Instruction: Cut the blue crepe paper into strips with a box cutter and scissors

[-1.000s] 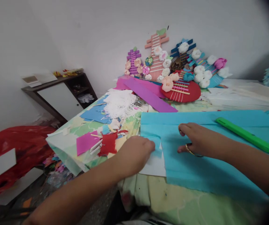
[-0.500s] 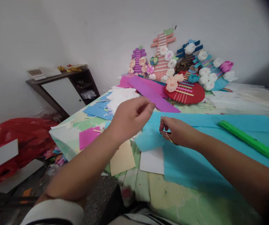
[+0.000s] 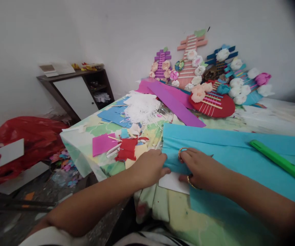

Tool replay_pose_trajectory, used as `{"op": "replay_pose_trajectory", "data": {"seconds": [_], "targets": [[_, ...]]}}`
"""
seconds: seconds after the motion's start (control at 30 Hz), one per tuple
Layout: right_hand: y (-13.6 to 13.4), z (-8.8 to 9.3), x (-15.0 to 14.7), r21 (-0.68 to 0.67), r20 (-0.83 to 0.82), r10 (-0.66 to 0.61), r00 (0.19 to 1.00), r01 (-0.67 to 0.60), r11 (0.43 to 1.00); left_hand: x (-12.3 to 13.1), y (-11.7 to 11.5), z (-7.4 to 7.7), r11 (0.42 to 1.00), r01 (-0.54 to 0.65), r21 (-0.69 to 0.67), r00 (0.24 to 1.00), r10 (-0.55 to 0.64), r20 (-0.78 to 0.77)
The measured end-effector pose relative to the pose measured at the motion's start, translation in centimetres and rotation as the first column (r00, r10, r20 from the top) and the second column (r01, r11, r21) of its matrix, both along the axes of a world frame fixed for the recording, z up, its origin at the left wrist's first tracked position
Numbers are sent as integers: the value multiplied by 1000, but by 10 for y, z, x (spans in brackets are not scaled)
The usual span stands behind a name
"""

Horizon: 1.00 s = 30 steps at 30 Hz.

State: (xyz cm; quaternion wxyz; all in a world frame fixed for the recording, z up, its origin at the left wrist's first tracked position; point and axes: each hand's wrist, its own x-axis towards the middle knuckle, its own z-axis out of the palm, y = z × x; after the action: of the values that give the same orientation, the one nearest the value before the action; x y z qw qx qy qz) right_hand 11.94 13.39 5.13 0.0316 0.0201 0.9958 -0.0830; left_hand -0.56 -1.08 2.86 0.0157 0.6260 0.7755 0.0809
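A large sheet of turquoise crepe paper (image 3: 229, 171) covers the right side of the table in front of me. My left hand (image 3: 151, 167) is at its left edge, fingers bent and gripping the paper there, though the fingertips are partly hidden. My right hand (image 3: 201, 167) rests over the paper. Two gold loops, which look like scissors handles (image 3: 180, 154), circle its finger and thumb, and a dark pointed tip shows beyond the knuckles. Under both hands, a white card (image 3: 174, 182) sticks out from below the paper.
A green cutter (image 3: 278, 162) lies on the turquoise paper at right. Behind are purple strips (image 3: 175, 104), white shreds (image 3: 142, 107) and decorated paper guitars (image 3: 213, 102). Red paper (image 3: 127, 149) and a magenta piece (image 3: 102, 144) lie at left. A cabinet (image 3: 75, 94) stands beyond.
Both hands have come down from above the table onto the turquoise paper, the left one moving lower. The view has shifted slightly left, and the red paper is now uncovered.
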Motion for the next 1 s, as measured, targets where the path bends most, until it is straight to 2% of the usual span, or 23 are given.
{"op": "replay_pose_trajectory", "data": {"seconds": [0.17, 0.43, 0.5, 0.6, 0.67, 0.7, 0.77, 0.87, 1.0], "targets": [[-1, 1, -2, -45, -63, -20, 998, 17, 999, -2, -4, 6, 997, 53, 48, 998, -52, -23], [-1, 14, -13, -81, -87, -41, 995, 34, 996, -3, -6, 28, 971, 154, 183, 977, -123, -173], [3, 20, -16, -63, -109, -60, 992, 53, 997, -2, -8, 27, 948, 146, 282, 971, -84, -222], [12, 30, -22, -32, -130, -81, 988, 78, 996, 4, -8, 17, 897, 113, 427, 972, -10, -236], [18, 38, -27, 0, -117, -97, 988, 98, 995, 11, -6, 8, 920, 160, 359, 972, -84, -219], [21, 42, -30, 18, -108, -103, 989, 105, 994, 14, -4, 3, 940, 202, 276, 968, -148, -205], [26, 48, -36, 42, -93, -106, 990, 110, 993, 20, 0, -6, 960, 233, 153, 961, -204, -186], [30, 53, -42, 48, -65, -108, 992, 111, 993, 23, 5, -13, 968, 215, 129, 963, -189, -190], [33, 52, -47, 51, -68, -101, 993, 105, 993, 21, 6, -15, 974, 205, 93, 968, -188, -168]]}}
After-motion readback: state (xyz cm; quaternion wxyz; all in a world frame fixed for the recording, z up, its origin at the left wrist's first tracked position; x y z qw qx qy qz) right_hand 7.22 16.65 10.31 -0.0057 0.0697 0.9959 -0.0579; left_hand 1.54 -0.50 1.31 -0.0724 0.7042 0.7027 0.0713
